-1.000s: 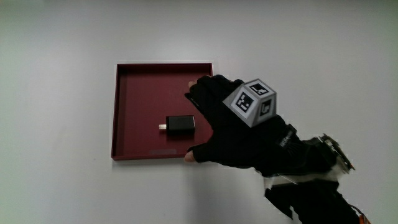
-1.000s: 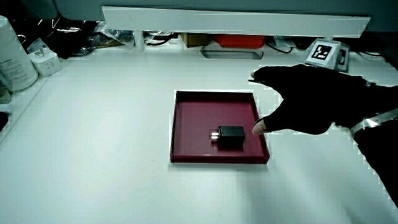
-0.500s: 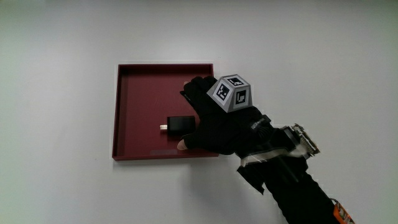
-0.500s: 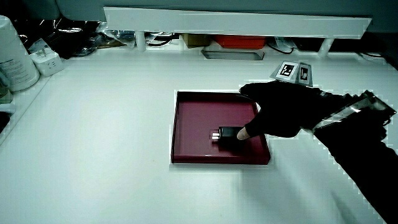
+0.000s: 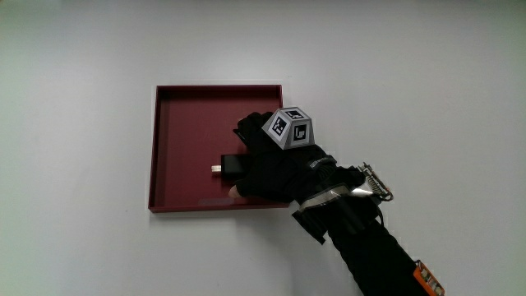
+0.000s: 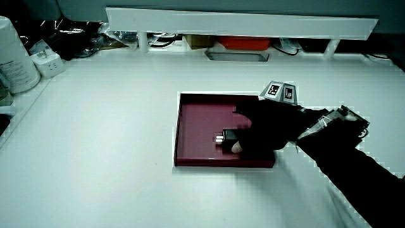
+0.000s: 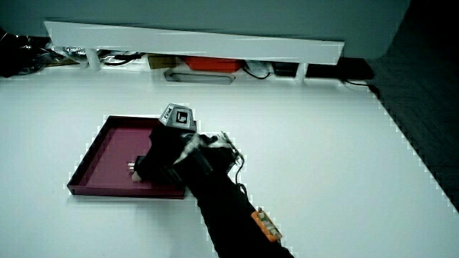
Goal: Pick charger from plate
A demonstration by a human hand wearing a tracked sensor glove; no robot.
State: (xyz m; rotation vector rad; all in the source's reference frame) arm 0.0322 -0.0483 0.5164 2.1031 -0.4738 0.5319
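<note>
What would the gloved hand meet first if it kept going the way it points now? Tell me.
The charger. The hand reaches over the red plate and already covers most of the charger. Whether it touches it yet is unclear.

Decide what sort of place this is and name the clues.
Probably a lab or recording bench: a bare white table, a low partition with cables and gear under it, and a tracking cube on the gloved hand.

hand [image 5: 275, 164] palm down, patterned cube [image 5: 290, 128] on its back, fingers [image 5: 246, 131] curled toward 9 o'clock around something, forearm [image 5: 370, 251] trailing toward 5 o'clock.
</note>
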